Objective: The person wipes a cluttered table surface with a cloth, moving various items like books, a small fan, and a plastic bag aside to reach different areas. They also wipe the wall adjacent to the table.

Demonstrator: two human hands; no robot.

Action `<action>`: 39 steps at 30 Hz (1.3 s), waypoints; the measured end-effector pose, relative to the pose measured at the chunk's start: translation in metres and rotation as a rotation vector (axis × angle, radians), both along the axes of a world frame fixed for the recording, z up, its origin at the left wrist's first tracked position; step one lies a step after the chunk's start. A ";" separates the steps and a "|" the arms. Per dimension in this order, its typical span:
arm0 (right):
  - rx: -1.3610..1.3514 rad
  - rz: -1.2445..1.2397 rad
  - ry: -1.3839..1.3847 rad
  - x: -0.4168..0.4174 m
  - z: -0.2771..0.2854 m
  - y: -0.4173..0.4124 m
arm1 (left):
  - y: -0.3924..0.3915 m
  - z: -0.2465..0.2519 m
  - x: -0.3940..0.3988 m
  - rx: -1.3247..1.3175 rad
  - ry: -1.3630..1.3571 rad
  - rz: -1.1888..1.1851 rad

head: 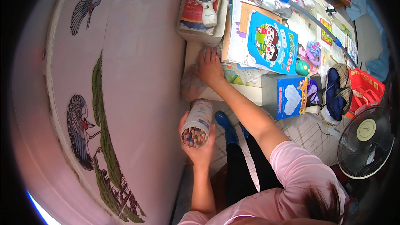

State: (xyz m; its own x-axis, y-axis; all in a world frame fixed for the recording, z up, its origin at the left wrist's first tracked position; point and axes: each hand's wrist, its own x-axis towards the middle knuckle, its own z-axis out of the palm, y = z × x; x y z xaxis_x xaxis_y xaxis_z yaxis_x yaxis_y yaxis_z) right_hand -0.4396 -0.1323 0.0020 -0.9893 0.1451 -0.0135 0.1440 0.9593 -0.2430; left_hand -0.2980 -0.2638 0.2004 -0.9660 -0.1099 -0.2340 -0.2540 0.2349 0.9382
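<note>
My left hand (197, 150) is wrapped around a printed cylindrical tube (200, 115), held low beside the table. The tube's near end is uncovered and shows many colored pencils (194, 137) packed inside, ends toward me. My right hand (211, 65) rests on a crumpled, translucent plastic bag (191, 82) at the table's edge near the wall. Its fingers are spread over the bag and its thumb points toward the wall; whether it pinches any plastic is not visible. A stack of papers topped by a blue cartoon-covered booklet (272, 43) lies just right of this hand.
A handheld fan (207, 9) lies on books (193, 18). A blue box with a heart (289, 97), a checked bag (336, 97) and a red bag (364, 90) line the table's near side. A blue-ended pole (312, 18) crosses the clutter. A floor fan (365, 142) stands right; the painted wall (147, 100) borders the left.
</note>
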 end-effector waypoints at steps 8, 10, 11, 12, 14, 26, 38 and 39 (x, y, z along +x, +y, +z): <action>0.043 -0.199 0.043 0.017 -0.011 -0.026 | -0.006 0.013 0.013 0.055 0.010 0.027; 0.060 -0.162 0.080 0.041 -0.016 -0.036 | -0.010 0.014 0.017 0.053 0.019 0.036; 0.068 -0.147 0.097 0.056 -0.017 -0.038 | -0.010 0.014 0.018 0.052 0.023 0.037; 0.070 -0.103 0.062 0.073 -0.020 -0.036 | -0.011 0.015 0.019 0.038 0.036 0.029; 0.077 -0.022 -0.012 0.111 -0.021 -0.025 | -0.011 0.015 0.021 0.013 0.057 0.007; 0.023 0.250 0.085 0.080 0.091 -0.015 | -0.036 0.034 0.034 -0.018 0.016 -0.004; -0.110 -0.171 0.161 -0.008 0.004 0.003 | -0.037 0.031 0.034 -0.062 0.000 -0.061; -0.198 -0.110 0.135 -0.002 0.015 0.000 | -0.039 0.032 0.034 -0.043 0.008 -0.044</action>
State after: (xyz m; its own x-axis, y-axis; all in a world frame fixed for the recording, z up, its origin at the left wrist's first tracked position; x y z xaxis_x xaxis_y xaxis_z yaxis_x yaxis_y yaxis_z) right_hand -0.4420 -0.1325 0.0175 -0.9625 0.2595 0.0788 0.1982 0.8714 -0.4487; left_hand -0.2642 -0.3030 0.2329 -0.9719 -0.0768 -0.2224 -0.2351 0.2861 0.9289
